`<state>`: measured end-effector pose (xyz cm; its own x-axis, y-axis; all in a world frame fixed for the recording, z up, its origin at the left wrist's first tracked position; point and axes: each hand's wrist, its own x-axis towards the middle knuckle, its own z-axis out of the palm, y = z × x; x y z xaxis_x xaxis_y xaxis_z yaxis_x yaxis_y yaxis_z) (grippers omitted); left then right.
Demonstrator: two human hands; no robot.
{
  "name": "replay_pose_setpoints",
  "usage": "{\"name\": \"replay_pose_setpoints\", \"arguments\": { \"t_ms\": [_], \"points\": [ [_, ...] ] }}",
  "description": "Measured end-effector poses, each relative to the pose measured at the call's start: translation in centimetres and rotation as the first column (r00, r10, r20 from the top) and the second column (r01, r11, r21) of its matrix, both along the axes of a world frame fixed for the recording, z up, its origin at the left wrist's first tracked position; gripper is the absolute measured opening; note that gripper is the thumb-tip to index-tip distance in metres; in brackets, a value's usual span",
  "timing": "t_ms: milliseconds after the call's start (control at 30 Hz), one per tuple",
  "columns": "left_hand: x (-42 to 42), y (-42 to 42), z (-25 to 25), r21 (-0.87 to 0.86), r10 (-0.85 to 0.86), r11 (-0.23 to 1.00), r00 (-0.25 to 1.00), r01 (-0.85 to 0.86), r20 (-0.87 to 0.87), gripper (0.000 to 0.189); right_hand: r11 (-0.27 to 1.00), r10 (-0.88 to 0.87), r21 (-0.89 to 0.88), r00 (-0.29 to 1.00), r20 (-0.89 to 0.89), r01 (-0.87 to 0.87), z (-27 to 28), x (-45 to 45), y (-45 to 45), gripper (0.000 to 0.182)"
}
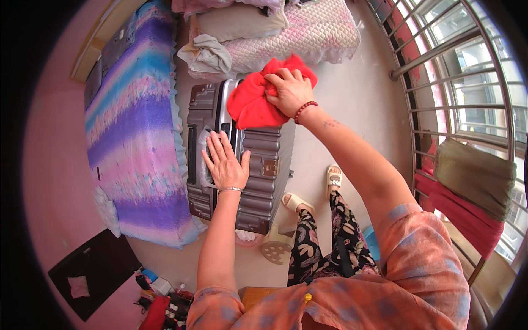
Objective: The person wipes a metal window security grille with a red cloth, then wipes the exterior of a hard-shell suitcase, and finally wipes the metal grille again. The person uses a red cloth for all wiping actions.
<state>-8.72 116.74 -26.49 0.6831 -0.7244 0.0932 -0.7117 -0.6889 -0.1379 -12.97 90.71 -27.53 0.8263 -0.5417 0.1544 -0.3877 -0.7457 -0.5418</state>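
A dark grey hard-shell suitcase (pixel 258 181) with a ribbed side stands on the floor before me. My left hand (pixel 226 165) lies flat on its narrow upper face with the fingers spread. Clear plastic wrapping (pixel 205 173) surrounds a handle there, partly under those fingers. A bunched red cloth (pixel 253 101) is in the grasp of my right hand (pixel 291 93), at the suitcase's far end. The cloth covers part of the frame and the ribbed shell. Its outer edge looks blurred.
A bed with a striped purple and blue cover (pixel 136 132) runs along the left. A quilted pink-white bed (pixel 297 37) bears a pillow (pixel 239 22) and a crumpled cloth (pixel 206 53). Metal window bars (pixel 453 74) line the right. A beige plastic stool (pixel 276 245) stands near my feet.
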Motion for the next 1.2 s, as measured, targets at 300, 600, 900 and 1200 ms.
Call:
{"name": "replay_pose_setpoints", "arguments": {
  "t_ms": [300, 600, 900, 1200],
  "points": [
    [0.3, -0.4, 0.2, 0.018, 0.011, 1.000, 1.000, -0.012, 0.021, 0.083, 0.527, -0.528, 0.834, 0.832, 0.170, 0.164, -10.1, -12.2, 21.8, 0.043],
    [-1.1, -0.4, -0.2, -0.090, 0.038, 0.995, 0.998, -0.043, -0.058, 0.077, 0.097, -0.750, 0.993, 0.661, 0.025, 0.073, -11.5, -4.4, 12.7, 0.051],
    [-1.3, -0.1, 0.3, -0.058, 0.024, 0.998, 0.996, -0.029, -0.089, 0.077, 0.260, -0.575, 0.955, 0.818, 0.034, 0.143, -26.6, 2.4, 3.4, 0.050],
    [-1.0, 0.9, 0.6, -0.042, -0.078, 0.996, 0.994, 0.075, -0.078, 0.070, -0.133, -0.500, 0.877, 0.733, -0.462, 0.462, -30.1, -9.0, 23.3, 0.037]
  ]
}}
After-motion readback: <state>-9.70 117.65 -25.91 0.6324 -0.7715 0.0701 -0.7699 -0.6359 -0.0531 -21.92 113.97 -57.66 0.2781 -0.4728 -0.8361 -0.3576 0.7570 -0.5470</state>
